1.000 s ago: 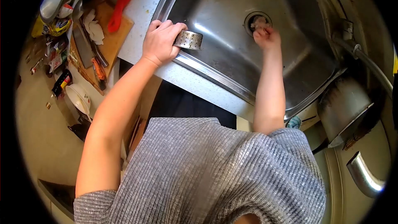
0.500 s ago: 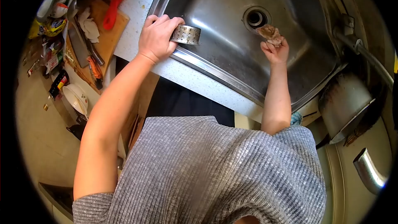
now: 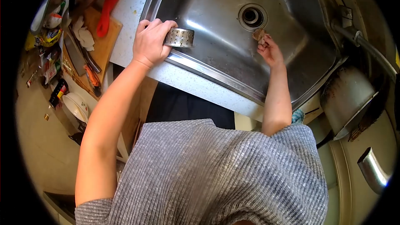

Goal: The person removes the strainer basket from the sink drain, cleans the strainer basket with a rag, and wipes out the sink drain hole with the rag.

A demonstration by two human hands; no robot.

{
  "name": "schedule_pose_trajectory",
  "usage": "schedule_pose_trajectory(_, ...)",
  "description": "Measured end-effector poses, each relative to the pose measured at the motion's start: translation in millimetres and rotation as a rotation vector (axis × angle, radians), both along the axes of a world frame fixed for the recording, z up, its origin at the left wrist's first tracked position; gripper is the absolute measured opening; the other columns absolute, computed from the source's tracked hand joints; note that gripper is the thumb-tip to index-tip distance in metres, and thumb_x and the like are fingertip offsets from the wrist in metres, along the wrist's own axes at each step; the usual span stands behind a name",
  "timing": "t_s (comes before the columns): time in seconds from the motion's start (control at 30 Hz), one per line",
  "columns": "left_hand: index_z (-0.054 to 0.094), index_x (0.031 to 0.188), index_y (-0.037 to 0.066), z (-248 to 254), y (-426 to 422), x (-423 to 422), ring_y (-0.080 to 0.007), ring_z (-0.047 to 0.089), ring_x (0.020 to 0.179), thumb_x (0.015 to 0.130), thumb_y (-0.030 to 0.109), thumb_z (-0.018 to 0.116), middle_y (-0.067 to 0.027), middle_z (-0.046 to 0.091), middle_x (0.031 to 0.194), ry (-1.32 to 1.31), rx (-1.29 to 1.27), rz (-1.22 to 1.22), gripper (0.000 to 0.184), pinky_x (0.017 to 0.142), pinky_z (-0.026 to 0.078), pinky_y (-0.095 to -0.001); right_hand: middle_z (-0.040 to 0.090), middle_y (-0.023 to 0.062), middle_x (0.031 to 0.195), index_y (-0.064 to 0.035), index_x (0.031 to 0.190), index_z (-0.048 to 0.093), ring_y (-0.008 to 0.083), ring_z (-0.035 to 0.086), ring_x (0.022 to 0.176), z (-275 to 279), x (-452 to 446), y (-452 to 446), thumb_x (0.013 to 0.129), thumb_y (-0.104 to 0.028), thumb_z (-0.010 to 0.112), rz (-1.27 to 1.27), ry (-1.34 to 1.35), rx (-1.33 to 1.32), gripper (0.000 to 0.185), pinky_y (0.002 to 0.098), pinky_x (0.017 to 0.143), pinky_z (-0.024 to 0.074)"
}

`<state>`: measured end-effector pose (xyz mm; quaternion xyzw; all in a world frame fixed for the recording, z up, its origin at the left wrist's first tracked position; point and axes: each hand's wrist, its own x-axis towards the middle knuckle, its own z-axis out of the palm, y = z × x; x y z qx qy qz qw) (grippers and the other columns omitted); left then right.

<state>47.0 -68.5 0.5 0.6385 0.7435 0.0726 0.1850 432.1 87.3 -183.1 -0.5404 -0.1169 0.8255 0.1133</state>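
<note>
My left hand (image 3: pixel 153 41) is closed around a perforated metal sink strainer basket (image 3: pixel 180 37), held on its side at the sink's front left rim. My right hand (image 3: pixel 270 51) is over the basin of the stainless steel sink (image 3: pixel 216 68), its fingers pinching a crumpled brownish rag or wad of paper (image 3: pixel 259 36); which of these it is, I cannot tell. Just beyond that wad is the round drain opening (image 3: pixel 252 17), uncovered, with a dark hole and a ring inside.
To the left, a wooden cutting board (image 3: pixel 109 37) bears a red-handled tool (image 3: pixel 109 10), a knife (image 3: pixel 75 54) and an orange-handled tool (image 3: pixel 92 76). A white bowl (image 3: pixel 76 106) stands nearer. At right are a faucet pipe (image 3: pixel 366 43) and a large metal pot (image 3: pixel 348 100).
My right hand has turned, and the wad now shows smaller between its fingers, below the drain. The whole view has shifted slightly; my left hand keeps hold of the strainer basket.
</note>
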Motion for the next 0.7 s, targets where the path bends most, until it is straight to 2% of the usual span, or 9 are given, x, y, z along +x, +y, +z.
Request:
schedule_pose_trajectory(0.07,0.063,0.102,0.015,-1,0,0,-0.0227,0.057,0.081,0.064,0.013,0.053,-0.0057,0.061,0.084,-0.003,0.01,-0.006,0.039,0.085,0.036,-0.0312,0.062,0.0035,0.083,-0.0085,0.101,0.065,0.0186,0.059,0.073,6,-7,3,0.087,-0.024,0.069,0.261,-0.295,0.15,0.021,0.0332,0.07,0.0499)
schedule_pose_trajectory(0.17,0.063,0.102,0.015,-1,0,-1,-0.0226,0.057,0.081,0.064,0.013,0.053,-0.0056,0.061,0.084,-0.004,0.014,-0.01,0.039,0.085,0.036,-0.0312,0.065,0.0049,0.088,-0.0057,0.11,0.065,0.0175,0.064,0.085,-57,16,0,0.082,-0.025,0.074,0.41,-0.436,0.517,0.035,0.0323,0.074,0.0509)
schedule_pose_trajectory(0.27,0.063,0.102,0.015,0,1,0,-0.0223,0.058,0.081,0.064,0.014,0.053,-0.0054,0.062,0.084,-0.001,0.008,-0.009,0.039,0.084,0.036,-0.0312,0.067,0.0114,0.095,-0.0014,0.108,0.065,0.0233,0.066,0.095,-8,-32,14,0.078,-0.023,0.077,0.475,-0.515,0.728,0.039,0.0371,0.078,0.0522)
schedule_pose_trajectory(0.37,0.063,0.102,0.015,0,1,0,-0.0221,0.058,0.081,0.064,0.014,0.054,-0.0052,0.062,0.084,0.0,0.015,-0.011,0.039,0.084,0.036,-0.0314,0.066,0.0177,0.101,0.0019,0.1,0.067,0.03,0.068,0.092,46,-90,23,0.081,-0.016,0.069,0.969,-0.794,1.309,0.026,0.0409,0.077,0.0538)
schedule_pose_trajectory(0.47,0.063,0.102,0.015,-1,1,-1,-0.0222,0.058,0.081,0.064,0.014,0.054,-0.0051,0.062,0.084,0.007,0.012,-0.01,0.04,0.084,0.036,-0.0316,0.065,0.0112,0.104,-0.0008,0.091,0.067,0.033,0.067,0.084,16,-110,30,0.079,-0.009,0.066,1.308,-0.817,1.52,0.015,0.0402,0.074,0.0552)
schedule_pose_trajectory(0.57,0.063,0.103,0.016,0,-1,-1,-0.0226,0.057,0.081,0.064,0.014,0.054,-0.0051,0.062,0.085,0.013,-0.003,-0.009,0.04,0.084,0.036,-0.0316,0.065,0.0083,0.107,-0.0038,0.089,0.069,0.0314,0.068,0.082,-40,-110,40,0.081,-0.008,0.063,1.722,-0.766,1.694,0.011,0.0408,0.075,0.056)
schedule_pose_trajectory(0.67,0.063,0.103,0.016,1,-1,-1,-0.0227,0.057,0.081,0.064,0.014,0.054,-0.005,0.062,0.085,0.011,-0.006,-0.015,0.04,0.084,0.036,-0.0315,0.059,0.0089,0.127,-0.0034,0.103,0.07,0.0287,0.064,0.109,-52,-112,55,0.085,-0.006,0.055,2.164,-0.656,1.556,0.023,0.0408,0.086,0.0543)
schedule_pose_trajectory(0.7,0.063,0.103,0.016,1,-1,-1,-0.0227,0.057,0.081,0.064,0.014,0.054,-0.005,0.062,0.085,0.015,0.001,-0.017,0.041,0.084,0.036,-0.0314,0.06,0.0058,0.126,-0.006,0.101,0.071,0.0256,0.061,0.11,-57,-104,60,0.085,-0.008,0.058,2.223,-0.601,1.677,0.022,0.0378,0.088,0.0528)
